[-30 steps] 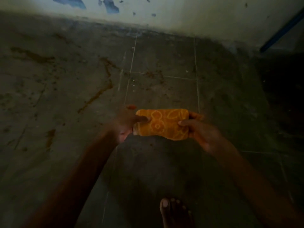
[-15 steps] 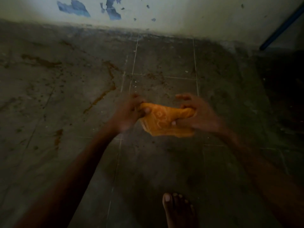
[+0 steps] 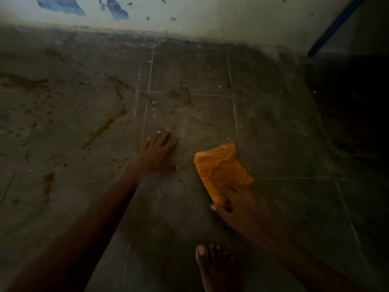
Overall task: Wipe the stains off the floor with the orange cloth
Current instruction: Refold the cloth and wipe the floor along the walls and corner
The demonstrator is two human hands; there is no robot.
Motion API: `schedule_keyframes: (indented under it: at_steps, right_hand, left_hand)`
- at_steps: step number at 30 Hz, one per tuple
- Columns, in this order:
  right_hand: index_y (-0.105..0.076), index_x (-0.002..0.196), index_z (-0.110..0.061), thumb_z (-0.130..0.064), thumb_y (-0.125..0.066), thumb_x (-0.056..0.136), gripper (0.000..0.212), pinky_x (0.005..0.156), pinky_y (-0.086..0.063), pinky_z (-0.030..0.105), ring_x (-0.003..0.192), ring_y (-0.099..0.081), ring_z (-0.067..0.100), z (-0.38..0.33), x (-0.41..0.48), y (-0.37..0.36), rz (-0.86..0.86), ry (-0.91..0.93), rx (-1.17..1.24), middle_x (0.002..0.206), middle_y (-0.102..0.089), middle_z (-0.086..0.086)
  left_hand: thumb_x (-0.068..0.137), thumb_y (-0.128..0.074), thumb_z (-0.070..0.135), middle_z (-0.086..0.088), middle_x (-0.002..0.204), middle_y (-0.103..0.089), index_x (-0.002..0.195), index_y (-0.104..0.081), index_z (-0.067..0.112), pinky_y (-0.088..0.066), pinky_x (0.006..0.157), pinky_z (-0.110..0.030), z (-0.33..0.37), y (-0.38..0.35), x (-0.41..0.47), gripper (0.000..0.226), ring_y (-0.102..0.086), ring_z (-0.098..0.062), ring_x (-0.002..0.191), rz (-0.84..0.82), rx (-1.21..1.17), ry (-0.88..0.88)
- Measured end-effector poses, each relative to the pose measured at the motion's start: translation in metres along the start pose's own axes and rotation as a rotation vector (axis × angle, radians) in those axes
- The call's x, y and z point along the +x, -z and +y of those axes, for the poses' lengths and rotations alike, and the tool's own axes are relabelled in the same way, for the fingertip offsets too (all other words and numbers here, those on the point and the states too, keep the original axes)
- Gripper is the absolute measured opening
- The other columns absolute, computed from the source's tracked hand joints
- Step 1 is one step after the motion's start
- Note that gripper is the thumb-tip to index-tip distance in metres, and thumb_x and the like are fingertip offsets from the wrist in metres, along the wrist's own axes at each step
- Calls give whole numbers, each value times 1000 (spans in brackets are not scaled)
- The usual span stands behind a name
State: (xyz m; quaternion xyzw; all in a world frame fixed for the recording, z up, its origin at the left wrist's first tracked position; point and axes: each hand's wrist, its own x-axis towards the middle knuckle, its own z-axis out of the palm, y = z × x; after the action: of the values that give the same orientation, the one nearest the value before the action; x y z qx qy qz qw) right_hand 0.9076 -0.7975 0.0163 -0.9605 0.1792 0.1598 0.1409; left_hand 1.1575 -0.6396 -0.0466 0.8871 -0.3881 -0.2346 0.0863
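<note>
Grey floor (image 3: 282, 127) tiles ran up to a pale wall (image 3: 210, 15) with patches of blue paint (image 3: 61, 6), and the light was dim. Brown stains (image 3: 108, 126) streaked the left part of the floor, with smaller spots scattered round them (one blotch (image 3: 48, 183) sat nearer the left edge). The left hand (image 3: 161, 152) lay flat on a tile, fingers straight and spread, holding nothing, just right of the long streak. The right hand (image 3: 239, 209) gripped the near end of the cloth (image 3: 221, 169), thumb and fingers curled round it. The folded orange cloth reached out from that hand toward the wall, low over the tiles and near the left hand but apart from it; whether it touched the floor could not be told. A bare foot (image 3: 214, 268) stood at the bottom edge. A blue pole (image 3: 336, 25) leaned at the upper right.
</note>
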Motion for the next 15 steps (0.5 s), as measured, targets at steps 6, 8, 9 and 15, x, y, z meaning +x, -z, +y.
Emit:
schedule_keyframes:
  at_steps: [6, 8, 9, 15]
  right_hand:
    - [-31, 150, -42, -68, -40, 90, 66, 117, -21, 61, 151, -14, 33, 10, 40, -14, 252, 136, -106, 164, -22, 3]
    - [-10, 156, -43, -71, -34, 90, 75, 116, -13, 68, 153, 5, 33, 12, 92, -28, 192, 132, -112, 168, -2, -2]
    - [-7, 156, -42, -72, -33, 90, 77, 114, -12, 69, 153, 4, 34, 11, 123, -29, 220, 68, -89, 168, -1, -2]
    - [-10, 158, -35, -69, -19, 95, 72, 118, -10, 64, 153, 2, 33, 7, 171, -14, 288, -127, 18, 168, -4, 4]
  left_hand:
    - [71, -61, 74, 3, 154, 39, 148, 23, 40, 15, 117, -46, -4, -13, 3, 119, 39, -18, 137, -91, 52, 52]
    - [71, -62, 72, 3, 153, 40, 147, 24, 40, 17, 116, -44, -5, -13, 3, 119, 40, -19, 138, -99, 42, 56]
    - [71, -62, 72, 3, 152, 41, 147, 24, 40, 17, 116, -44, -5, -13, 5, 119, 40, -20, 137, -94, 32, 59]
    - [69, -56, 78, 3, 152, 43, 144, 28, 42, 19, 113, -41, -4, -12, 3, 119, 41, -24, 138, -116, 42, 44]
